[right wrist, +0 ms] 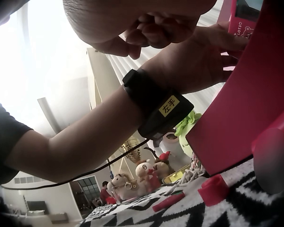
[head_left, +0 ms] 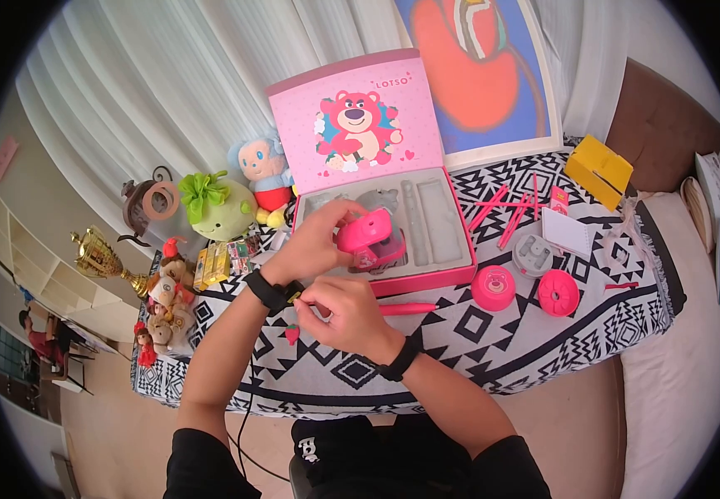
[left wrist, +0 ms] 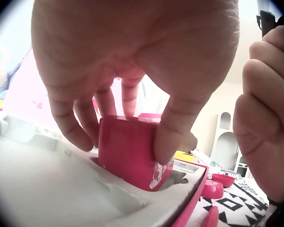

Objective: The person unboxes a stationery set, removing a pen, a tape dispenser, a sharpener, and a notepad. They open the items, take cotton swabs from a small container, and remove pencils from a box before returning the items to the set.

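My left hand (head_left: 306,241) grips a glossy pink pencil sharpener (head_left: 366,229) with a small hole and a see-through compartment. The sharpener stands low over a grey moulded tray (head_left: 426,224) inside the pink gift box (head_left: 426,279); in the left wrist view, thumb and fingers clasp opposite sides of the sharpener (left wrist: 128,151). Just below the left wrist is my right hand (head_left: 343,312), fingers curled in with nothing visible between them, close to the black wrist camera (right wrist: 163,111). A pink pen (head_left: 407,308) lies in front of the box.
Right of the box lie pink pencils (head_left: 514,220), a notepad (head_left: 566,233), round pink containers (head_left: 494,288) and a yellow box (head_left: 598,172). Plush toys (head_left: 168,299), a gold trophy (head_left: 102,258) and a green plush (head_left: 222,212) stand left. A cable (head_left: 249,399) hangs from the left wrist.
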The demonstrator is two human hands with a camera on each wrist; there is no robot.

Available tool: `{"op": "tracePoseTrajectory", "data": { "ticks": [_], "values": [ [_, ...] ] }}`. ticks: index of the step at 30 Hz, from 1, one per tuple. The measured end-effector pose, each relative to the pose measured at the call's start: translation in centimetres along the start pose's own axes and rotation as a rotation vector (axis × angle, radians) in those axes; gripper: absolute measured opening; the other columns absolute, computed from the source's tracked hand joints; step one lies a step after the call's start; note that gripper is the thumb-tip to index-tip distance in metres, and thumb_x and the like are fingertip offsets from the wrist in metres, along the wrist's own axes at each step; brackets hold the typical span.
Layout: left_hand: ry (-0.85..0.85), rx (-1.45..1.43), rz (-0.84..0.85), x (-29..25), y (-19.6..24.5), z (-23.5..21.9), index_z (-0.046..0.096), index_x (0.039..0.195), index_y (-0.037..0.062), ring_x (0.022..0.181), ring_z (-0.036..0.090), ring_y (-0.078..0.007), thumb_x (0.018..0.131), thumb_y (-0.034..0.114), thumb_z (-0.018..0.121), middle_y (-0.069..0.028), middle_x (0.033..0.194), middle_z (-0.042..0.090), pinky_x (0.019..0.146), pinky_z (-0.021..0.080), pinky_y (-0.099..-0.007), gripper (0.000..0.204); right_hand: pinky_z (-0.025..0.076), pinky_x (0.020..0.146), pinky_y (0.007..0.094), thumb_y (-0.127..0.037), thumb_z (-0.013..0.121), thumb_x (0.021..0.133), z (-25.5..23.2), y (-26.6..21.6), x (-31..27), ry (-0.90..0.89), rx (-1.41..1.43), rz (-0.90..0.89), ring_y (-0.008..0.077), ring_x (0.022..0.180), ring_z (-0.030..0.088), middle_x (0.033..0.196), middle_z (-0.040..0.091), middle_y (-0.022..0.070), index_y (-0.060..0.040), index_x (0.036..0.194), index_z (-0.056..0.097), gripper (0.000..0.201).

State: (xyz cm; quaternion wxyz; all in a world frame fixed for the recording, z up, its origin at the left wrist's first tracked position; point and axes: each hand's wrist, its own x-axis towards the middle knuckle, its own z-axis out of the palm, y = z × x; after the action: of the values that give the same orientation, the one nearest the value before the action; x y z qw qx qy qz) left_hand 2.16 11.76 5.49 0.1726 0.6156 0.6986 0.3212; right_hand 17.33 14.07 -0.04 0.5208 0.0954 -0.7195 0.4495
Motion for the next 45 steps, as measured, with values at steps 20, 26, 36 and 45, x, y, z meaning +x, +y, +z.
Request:
{"op": "tracePoseTrajectory", "data": {
  "ticks": [20, 26, 36, 45],
  "values": [
    [-0.029, 0.013, 0.096, -0.8, 0.3, 0.2, 0.059, 0.137, 0.0081, 0.112, 0.062, -0.0273, 0.070, 0.007, 0.086, -0.0123, 0.123, 0.060, 0.097, 0.052, -0.0396, 0.072, 0.046, 0.051, 0.0397, -0.008, 0.076, 0.082, 0.3, 0.0, -0.3, -0.011, 0.002, 0.014, 0.0286, 0.056, 0.061, 0.068, 0.063, 0.0082, -0.0043, 0.075, 0.063, 0.015],
    [0.037, 0.035, -0.004, -0.5, 0.7, 0.0, 0.058, 0.142, 0.0085, 0.107, 0.064, -0.0213, 0.075, 0.015, 0.086, -0.0082, 0.124, 0.064, 0.092, 0.055, -0.0356, 0.073, 0.046, 0.051, 0.0395, -0.008, 0.075, 0.082, 0.1, -0.2, 0.0, -0.008, -0.005, 0.001, 0.0278, 0.056, 0.061, 0.066, 0.061, 0.0075, -0.0050, 0.076, 0.063, 0.014],
    [-0.157, -0.432, -0.354, 0.3, -0.6, -1.1, 0.062, 0.139, 0.0066, 0.106, 0.062, -0.0110, 0.104, 0.019, 0.061, -0.0032, 0.123, 0.066, 0.088, 0.052, -0.0297, 0.037, 0.042, 0.049, 0.0363, -0.006, 0.076, 0.082, 0.2, -0.3, 0.0, -0.012, -0.007, -0.012, 0.0253, 0.052, 0.057, 0.064, 0.058, 0.0067, -0.0044, 0.078, 0.065, 0.012],
    [-0.145, 0.210, -0.001, 0.6, 0.0, 0.4, 0.063, 0.133, 0.0001, 0.117, 0.058, -0.0289, 0.093, 0.024, 0.072, -0.0157, 0.126, 0.060, 0.101, 0.047, -0.0388, 0.048, 0.046, 0.052, 0.0399, -0.007, 0.075, 0.081, 0.0, -0.5, -0.1, -0.045, -0.029, 0.031, 0.0282, 0.056, 0.061, 0.066, 0.060, 0.0074, -0.0051, 0.076, 0.063, 0.014]
  ]
}}
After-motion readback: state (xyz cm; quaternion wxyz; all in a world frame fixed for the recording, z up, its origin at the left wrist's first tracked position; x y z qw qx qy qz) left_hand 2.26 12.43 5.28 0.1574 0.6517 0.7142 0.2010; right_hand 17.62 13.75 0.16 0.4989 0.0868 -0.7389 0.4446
